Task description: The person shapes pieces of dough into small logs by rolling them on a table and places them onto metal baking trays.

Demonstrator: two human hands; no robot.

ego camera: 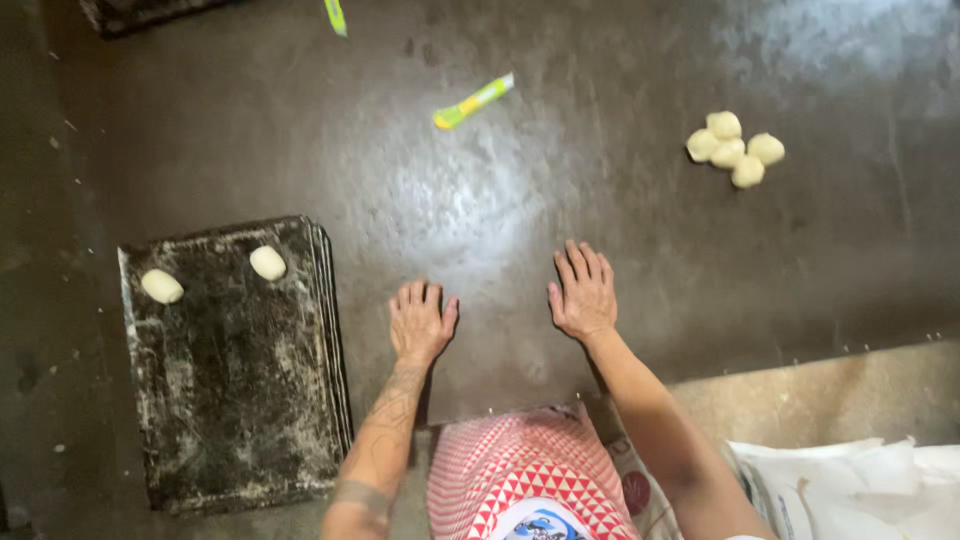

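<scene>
The fingers of the left hand [420, 322] lay close together, flat on the dark worktop [480, 200], holding nothing; the right hand [583, 295] rested palm down just beside it, fingers slightly spread, also empty; to the left of the frame sat a stack of floured black trays [240, 400] with two dough balls [267, 263] along its top edge; a cluster of dough balls [735, 148] lay in the upper right; a green and yellow cutter [473, 102] lay in the upper centre.
</scene>
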